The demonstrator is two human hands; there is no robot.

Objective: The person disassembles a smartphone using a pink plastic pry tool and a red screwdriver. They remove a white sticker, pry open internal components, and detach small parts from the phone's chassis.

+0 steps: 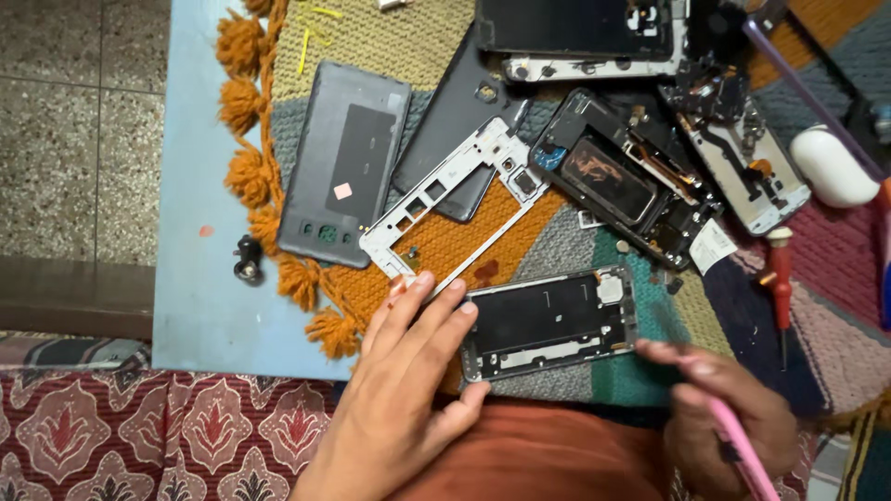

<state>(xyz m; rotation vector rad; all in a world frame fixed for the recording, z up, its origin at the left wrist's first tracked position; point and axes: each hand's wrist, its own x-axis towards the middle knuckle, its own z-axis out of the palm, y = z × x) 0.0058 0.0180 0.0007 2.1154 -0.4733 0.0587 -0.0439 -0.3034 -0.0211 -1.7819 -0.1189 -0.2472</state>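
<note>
One view only, from a camera worn on the head, looking steeply down and slightly forward over the person's lap onto the surface. It sits close: the left hand and right hand fill the lower edge, the wrists cut off by the frame. The surface's near and left edges show, with the floor at far left; its far and right parts run out of frame. The right hand is blurred
</note>
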